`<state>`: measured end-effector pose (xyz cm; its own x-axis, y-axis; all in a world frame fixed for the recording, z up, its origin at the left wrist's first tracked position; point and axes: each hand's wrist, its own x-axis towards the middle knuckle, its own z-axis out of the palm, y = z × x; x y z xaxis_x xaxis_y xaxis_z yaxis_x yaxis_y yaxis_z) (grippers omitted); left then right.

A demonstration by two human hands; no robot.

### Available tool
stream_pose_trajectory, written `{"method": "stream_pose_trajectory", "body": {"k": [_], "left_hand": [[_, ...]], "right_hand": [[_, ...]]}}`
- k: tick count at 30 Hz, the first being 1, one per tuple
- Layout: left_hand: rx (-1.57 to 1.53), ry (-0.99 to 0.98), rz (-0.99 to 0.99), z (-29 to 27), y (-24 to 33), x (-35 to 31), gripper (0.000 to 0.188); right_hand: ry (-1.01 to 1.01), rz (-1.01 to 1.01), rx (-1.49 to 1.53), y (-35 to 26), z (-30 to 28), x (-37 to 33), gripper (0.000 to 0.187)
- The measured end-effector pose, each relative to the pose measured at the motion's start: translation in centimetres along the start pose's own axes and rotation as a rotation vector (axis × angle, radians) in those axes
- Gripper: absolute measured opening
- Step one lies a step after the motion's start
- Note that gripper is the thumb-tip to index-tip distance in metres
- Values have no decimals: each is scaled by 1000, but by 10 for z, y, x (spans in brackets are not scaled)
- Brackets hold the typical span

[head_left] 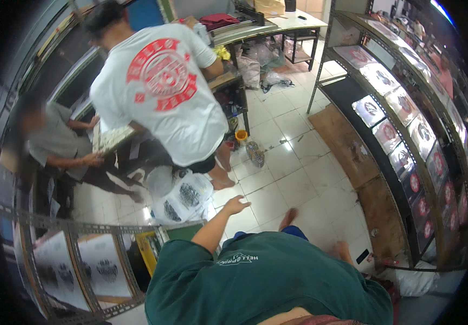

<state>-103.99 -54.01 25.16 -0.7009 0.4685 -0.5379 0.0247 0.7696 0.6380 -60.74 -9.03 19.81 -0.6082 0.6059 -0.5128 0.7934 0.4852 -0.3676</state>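
Note:
My left hand reaches out in front of my green shirt, held over the tiled floor. Its fingers are loosely apart with nothing in them. Nearest to it on the left is a pile of clear plastic and printed white sheets with dark round prints, low by a co-worker's feet. A blurred bit of skin, probably part of my right hand, shows past the right side of my shirt. Its fingers cannot be made out.
A co-worker in a white shirt stands ahead; another in grey holds a frame. Metal racks with printed sheets stand right and lower left. An orange cup and a phone are on the floor.

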Motion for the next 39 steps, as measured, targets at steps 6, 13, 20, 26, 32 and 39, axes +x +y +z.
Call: {"method": "stream_pose_trajectory", "body": {"k": [6, 13, 20, 26, 32, 39], "left_hand": [[-60, -110, 60, 4, 135, 131, 84], [124, -54, -229, -47, 133, 228, 97], [-408, 429, -383, -58, 119, 313, 92], [-795, 416, -248, -122, 245, 409, 88], [-744, 327, 36, -265, 421, 516, 91], [-460, 273, 183, -385, 478, 615, 81]], "right_hand": [[-366, 412, 148, -3, -42, 76, 62], [-397, 341, 136, -57, -158, 300, 69], [-91, -105, 375, -272, -306, 532, 57], [-298, -326, 637, -438, -335, 603, 52], [-573, -219, 199, -476, -353, 710, 57], [-514, -132, 417, -601, -367, 801, 72]]}}
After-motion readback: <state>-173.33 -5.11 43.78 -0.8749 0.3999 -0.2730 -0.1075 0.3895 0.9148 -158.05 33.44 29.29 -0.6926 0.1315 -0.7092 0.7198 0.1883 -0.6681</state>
